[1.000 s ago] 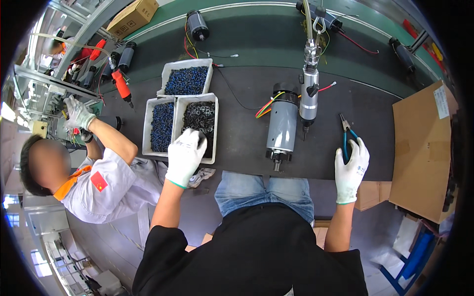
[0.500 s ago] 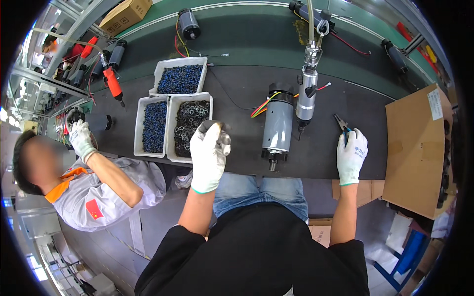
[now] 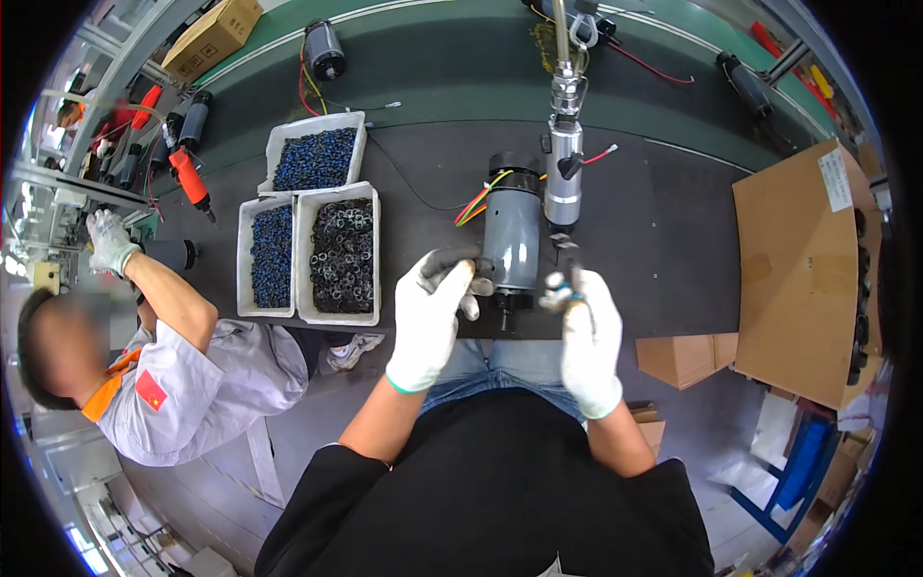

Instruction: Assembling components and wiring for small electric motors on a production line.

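Note:
A grey cylindrical motor (image 3: 511, 240) lies on the dark bench in front of me, its shaft pointing toward me and coloured wires at its far end. My left hand (image 3: 431, 317), in a white glove with dark fingertips, is beside the motor's left side. Its fingers are pinched together; anything small between them cannot be made out. Just right of the motor, my gloved right hand (image 3: 590, 337) is closed around a pair of pliers (image 3: 567, 258), whose jaws point away from me and are blurred. An upright silver power screwdriver (image 3: 564, 183) hangs right behind the pliers.
Left of my hands stand white bins, one with black rings (image 3: 343, 255), two with small blue-black parts (image 3: 315, 159). A large cardboard box (image 3: 793, 269) stands at the right. A co-worker (image 3: 192, 365) sits at the left, near a red-orange screwdriver (image 3: 190, 181). More motors (image 3: 324, 50) lie on the green conveyor.
My right hand has lifted the pliers off the bench and brought them left to the motor. My left hand has moved from beside the ring bin rightward to the motor. The view has shifted slightly.

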`<control>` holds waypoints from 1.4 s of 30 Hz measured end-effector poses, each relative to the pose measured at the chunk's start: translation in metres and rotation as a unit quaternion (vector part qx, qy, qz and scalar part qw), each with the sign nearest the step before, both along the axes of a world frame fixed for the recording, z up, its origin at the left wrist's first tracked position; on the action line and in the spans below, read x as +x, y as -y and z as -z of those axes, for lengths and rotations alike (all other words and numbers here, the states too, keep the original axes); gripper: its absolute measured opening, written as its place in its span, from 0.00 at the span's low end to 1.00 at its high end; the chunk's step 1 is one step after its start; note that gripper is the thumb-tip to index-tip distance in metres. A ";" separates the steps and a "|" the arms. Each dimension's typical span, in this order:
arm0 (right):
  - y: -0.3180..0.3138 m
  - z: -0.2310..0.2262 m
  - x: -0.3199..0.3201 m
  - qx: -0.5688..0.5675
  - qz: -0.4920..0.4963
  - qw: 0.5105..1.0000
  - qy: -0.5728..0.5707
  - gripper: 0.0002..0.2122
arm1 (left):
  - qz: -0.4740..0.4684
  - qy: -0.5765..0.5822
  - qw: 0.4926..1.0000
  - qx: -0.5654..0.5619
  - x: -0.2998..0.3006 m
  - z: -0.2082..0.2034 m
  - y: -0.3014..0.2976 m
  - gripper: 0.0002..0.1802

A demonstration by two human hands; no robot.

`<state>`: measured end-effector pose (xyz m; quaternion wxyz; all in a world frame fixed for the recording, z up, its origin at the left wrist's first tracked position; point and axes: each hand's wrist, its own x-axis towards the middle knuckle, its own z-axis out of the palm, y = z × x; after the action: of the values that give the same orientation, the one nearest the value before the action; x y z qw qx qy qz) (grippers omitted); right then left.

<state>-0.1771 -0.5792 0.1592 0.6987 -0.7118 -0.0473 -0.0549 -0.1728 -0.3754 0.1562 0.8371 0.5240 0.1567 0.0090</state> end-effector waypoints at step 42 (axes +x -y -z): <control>0.003 -0.009 0.012 -0.335 -0.074 0.888 0.306 0.16 | -0.028 0.012 0.994 -0.108 -0.031 -0.018 0.014 0.06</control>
<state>-0.1649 -0.5823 0.1684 0.3713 -0.8461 -0.3267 -0.1990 -0.2035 -0.3889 0.1738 0.8899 0.4262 0.1615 0.0216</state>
